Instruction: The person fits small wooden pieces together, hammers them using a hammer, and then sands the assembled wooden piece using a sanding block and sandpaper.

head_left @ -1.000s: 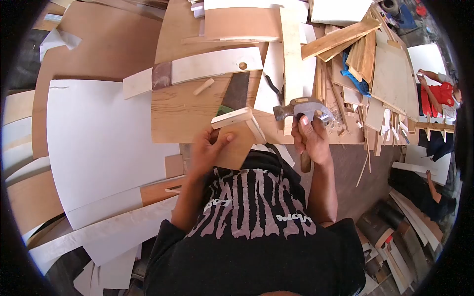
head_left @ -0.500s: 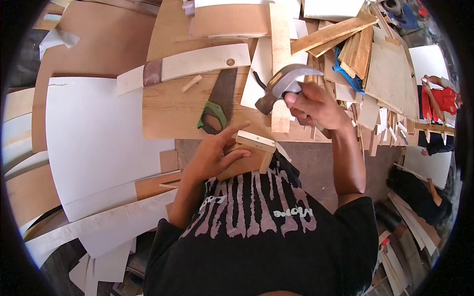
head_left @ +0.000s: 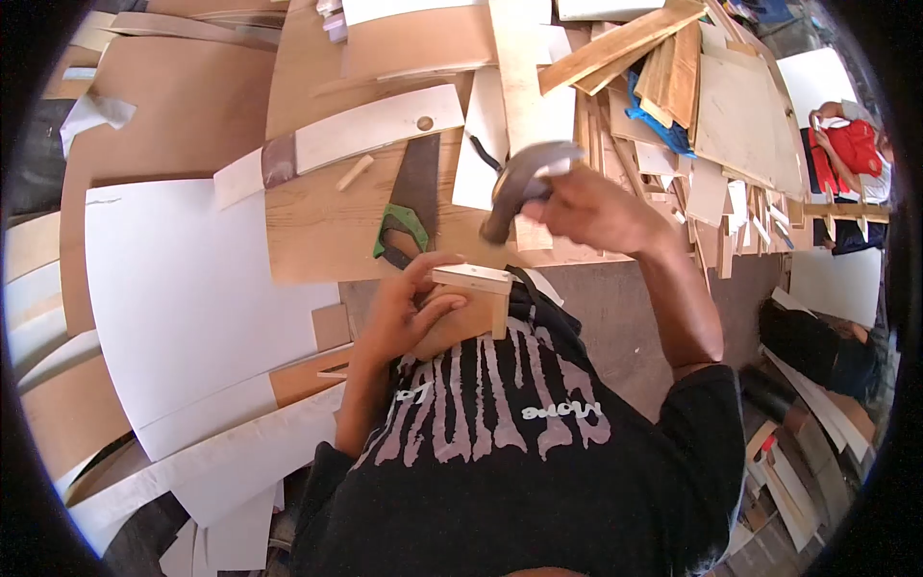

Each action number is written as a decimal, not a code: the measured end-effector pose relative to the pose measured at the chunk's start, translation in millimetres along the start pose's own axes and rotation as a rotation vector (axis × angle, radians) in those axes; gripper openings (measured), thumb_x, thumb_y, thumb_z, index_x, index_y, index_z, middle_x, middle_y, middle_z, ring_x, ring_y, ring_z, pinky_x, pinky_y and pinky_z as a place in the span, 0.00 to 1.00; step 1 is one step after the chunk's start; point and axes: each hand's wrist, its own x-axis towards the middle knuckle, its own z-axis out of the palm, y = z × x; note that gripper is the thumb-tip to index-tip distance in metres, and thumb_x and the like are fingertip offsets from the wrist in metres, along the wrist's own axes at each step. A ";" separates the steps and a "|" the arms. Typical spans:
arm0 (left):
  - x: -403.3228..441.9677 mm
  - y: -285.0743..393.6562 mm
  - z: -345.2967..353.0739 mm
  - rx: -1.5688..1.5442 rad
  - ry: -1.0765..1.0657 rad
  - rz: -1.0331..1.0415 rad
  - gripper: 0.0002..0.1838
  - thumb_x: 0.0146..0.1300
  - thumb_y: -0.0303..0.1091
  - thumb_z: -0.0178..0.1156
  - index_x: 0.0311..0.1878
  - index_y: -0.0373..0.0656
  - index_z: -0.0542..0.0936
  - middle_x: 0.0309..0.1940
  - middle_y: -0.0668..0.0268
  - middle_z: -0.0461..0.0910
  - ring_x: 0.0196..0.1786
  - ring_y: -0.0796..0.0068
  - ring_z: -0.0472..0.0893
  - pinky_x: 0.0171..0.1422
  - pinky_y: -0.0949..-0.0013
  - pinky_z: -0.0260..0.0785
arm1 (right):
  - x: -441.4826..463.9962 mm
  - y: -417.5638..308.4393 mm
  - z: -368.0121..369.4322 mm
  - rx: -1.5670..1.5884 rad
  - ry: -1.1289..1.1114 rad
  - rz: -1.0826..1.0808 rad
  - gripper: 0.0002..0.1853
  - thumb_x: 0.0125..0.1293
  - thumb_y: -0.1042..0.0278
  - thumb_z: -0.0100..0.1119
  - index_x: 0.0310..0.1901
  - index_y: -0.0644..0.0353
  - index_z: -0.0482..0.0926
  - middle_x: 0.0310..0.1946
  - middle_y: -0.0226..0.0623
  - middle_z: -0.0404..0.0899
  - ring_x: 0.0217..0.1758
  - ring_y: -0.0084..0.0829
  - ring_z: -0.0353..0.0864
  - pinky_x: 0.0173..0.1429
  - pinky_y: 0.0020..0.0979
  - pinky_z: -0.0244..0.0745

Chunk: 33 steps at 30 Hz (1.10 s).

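My left hand point(head_left: 409, 313) is closed on a small wooden frame point(head_left: 471, 322), thumb against its side and fingers at the edge of its top strip. That frame is held close to my shirt; its pale top strip point(head_left: 471, 279) has small dark marks like nail heads. Above and slightly right of it, my right hand point(head_left: 586, 212) grips a claw hammer point(head_left: 510, 192), blurred by motion. The hammer's striking face points down toward the strip, with a gap between them. My fist hides most of the handle.
A green-handled handsaw point(head_left: 402, 231) lies on the wooden workbench point(head_left: 317, 231), beside a short wood stick point(head_left: 356, 173) and a long curved board point(head_left: 375, 123). Scrap planks point(head_left: 625, 43) pile up at right. A large white panel point(head_left: 192, 308) stands left. A person in red point(head_left: 851, 159) is at far right.
The hammer in my right hand has come down a little nearer to the wooden frame. My left fingers, stretched out before, now rest bent against the strip. The whole view has shifted slightly.
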 end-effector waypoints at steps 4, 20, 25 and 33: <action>-1.4 2.1 -1.8 -0.011 0.076 0.025 0.26 0.70 0.29 0.72 0.69 0.43 0.76 0.39 0.55 0.91 0.43 0.78 0.87 0.48 0.71 0.77 | -19.5 16.4 3.7 0.569 0.240 -0.014 0.24 0.81 0.45 0.58 0.42 0.64 0.76 0.21 0.26 0.73 0.14 0.18 0.65 0.19 0.28 0.63; 12.6 -18.8 -3.7 0.002 -0.159 0.078 0.27 0.68 0.33 0.74 0.69 0.45 0.78 0.32 0.57 0.89 0.38 0.79 0.87 0.45 0.73 0.74 | -42.4 2.6 -1.4 0.229 -0.044 0.065 0.29 0.81 0.43 0.56 0.53 0.69 0.82 0.20 0.22 0.71 0.18 0.16 0.70 0.19 0.21 0.65; 17.5 -19.2 -5.9 0.036 -0.256 0.188 0.27 0.68 0.33 0.74 0.69 0.44 0.78 0.30 0.58 0.88 0.36 0.80 0.86 0.43 0.73 0.73 | -38.0 8.5 20.7 -0.057 -0.246 0.087 0.27 0.80 0.42 0.59 0.48 0.66 0.83 0.18 0.19 0.70 0.15 0.15 0.68 0.16 0.22 0.62; 17.4 -27.7 -18.6 -0.181 -0.105 0.039 0.27 0.72 0.32 0.71 0.71 0.41 0.75 0.40 0.58 0.90 0.43 0.79 0.87 0.47 0.73 0.77 | -53.1 41.3 31.7 0.693 0.447 0.172 0.25 0.79 0.43 0.61 0.39 0.62 0.78 0.20 0.29 0.75 0.19 0.18 0.70 0.22 0.27 0.68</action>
